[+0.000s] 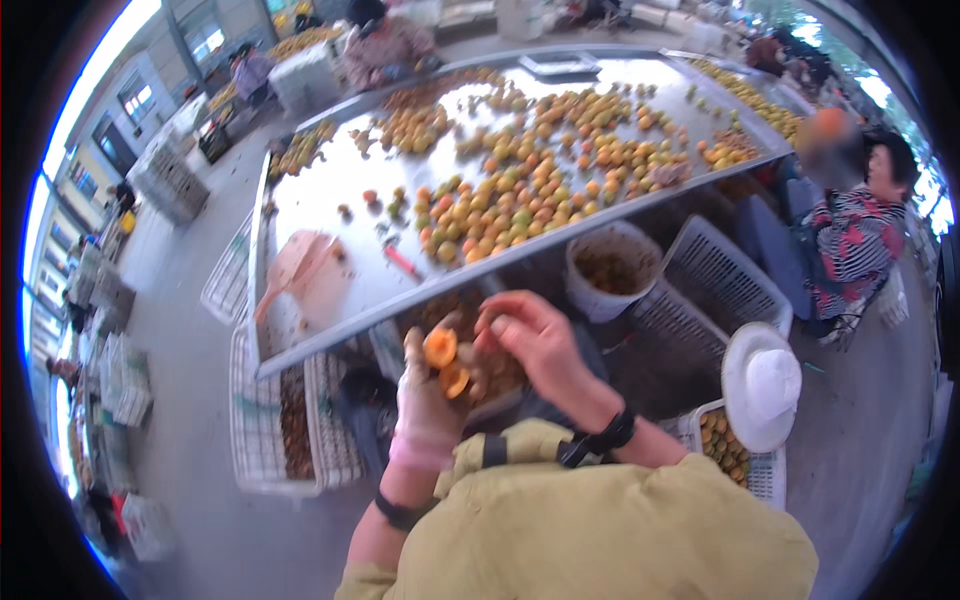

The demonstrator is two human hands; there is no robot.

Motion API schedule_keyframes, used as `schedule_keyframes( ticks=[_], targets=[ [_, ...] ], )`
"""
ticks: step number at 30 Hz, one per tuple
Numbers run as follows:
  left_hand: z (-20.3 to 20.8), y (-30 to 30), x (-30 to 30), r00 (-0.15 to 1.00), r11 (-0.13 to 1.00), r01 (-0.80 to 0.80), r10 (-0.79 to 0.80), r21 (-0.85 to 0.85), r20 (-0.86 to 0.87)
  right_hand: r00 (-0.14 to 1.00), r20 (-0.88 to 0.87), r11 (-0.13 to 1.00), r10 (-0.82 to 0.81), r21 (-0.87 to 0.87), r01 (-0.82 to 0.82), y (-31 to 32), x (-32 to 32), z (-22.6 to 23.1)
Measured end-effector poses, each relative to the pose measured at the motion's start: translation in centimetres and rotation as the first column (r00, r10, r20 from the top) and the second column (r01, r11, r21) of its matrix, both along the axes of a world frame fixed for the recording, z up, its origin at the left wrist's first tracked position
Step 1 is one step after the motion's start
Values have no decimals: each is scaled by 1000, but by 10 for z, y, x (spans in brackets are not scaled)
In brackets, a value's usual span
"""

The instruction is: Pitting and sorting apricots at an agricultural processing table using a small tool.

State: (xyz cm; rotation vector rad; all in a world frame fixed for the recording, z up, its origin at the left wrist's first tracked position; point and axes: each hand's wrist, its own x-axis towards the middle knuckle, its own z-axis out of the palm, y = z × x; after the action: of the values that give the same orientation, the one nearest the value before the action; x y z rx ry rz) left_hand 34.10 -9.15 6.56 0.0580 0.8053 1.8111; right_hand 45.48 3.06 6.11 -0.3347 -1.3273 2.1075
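Note:
My left hand, in a pale glove, holds a split apricot with its orange cut faces turned up. One apricot half sits above the other half. Right beside it, my bare right hand has its fingers bent together in a pinch; whatever is between the fingertips is too small to make out. Both hands are just off the near edge of a metal table. Whole apricots, orange to green, lie spread over the table. Near its front edge rests a thin red-handled tool.
A pink plastic sheet or bag lies at the table's left. Below stand a white bucket, an open crate and a crate of brown bits. A white hat covers part of an apricot crate. People work around the table.

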Motion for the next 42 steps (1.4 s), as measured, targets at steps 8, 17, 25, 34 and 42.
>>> schedule_keyframes(
  ticks=[8, 17, 25, 34, 42],
  targets=[
    [-15, -4, -5, 998, 998, -58, 57, 32, 25, 973, 162, 985, 163, 30, -170, -6, -6, -6],
    [-18, -9, -3, 976, 997, -3, 19, 75, -216, 922, 305, 724, -240, 689, -39, -17, -11, -9],
    [-3, -10, 0, 920, 995, 89, -68, 37, -387, 960, 179, 607, -214, 795, -13, -7, -3, -5],
    [0, -15, 1, 817, 996, 86, -85, -26, -571, 959, 278, 725, -61, 672, -149, -3, -1, 11],
    [-81, -32, -65, 978, 993, 86, -69, -79, 198, 751, -279, 631, 599, 741, -228, 3, 49, 145]
  ],
)
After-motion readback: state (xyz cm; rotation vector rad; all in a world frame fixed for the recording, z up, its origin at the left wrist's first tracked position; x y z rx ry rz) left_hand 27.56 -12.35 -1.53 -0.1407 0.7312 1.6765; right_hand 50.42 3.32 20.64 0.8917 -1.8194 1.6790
